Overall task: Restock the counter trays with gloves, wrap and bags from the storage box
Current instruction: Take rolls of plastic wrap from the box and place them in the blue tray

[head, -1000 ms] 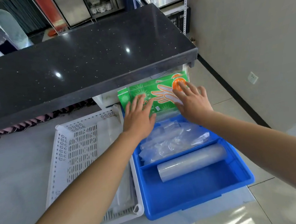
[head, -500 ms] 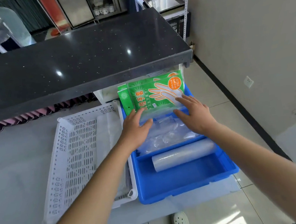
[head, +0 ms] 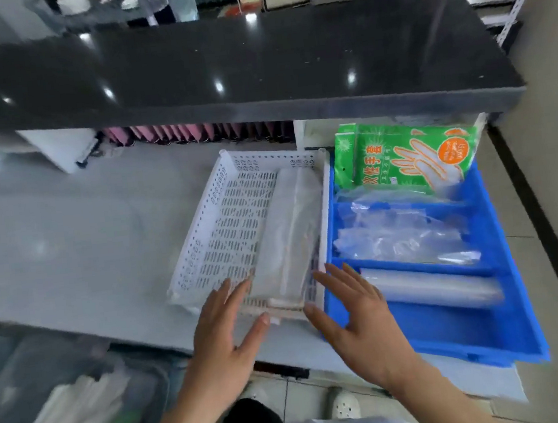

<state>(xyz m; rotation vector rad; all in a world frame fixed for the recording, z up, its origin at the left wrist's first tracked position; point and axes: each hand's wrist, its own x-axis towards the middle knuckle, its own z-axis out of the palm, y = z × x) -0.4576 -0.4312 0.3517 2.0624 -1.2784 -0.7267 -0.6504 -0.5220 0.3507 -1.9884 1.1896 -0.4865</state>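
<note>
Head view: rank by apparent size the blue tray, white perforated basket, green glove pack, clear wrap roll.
1. blue tray, largest.
2. white perforated basket; it lies further back than the tray's near end, so the gap is unsure.
3. green glove pack.
4. clear wrap roll, similar length to the pack but much thinner.

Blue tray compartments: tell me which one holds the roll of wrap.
The nearest compartment of the blue tray holds the clear wrap roll. The middle one holds loose clear bags, the farthest the green glove packs.

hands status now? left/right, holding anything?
Left hand: open, fingers spread, holding nothing, at the white tray's near end.
Right hand: open, empty, by the blue tray.
</note>
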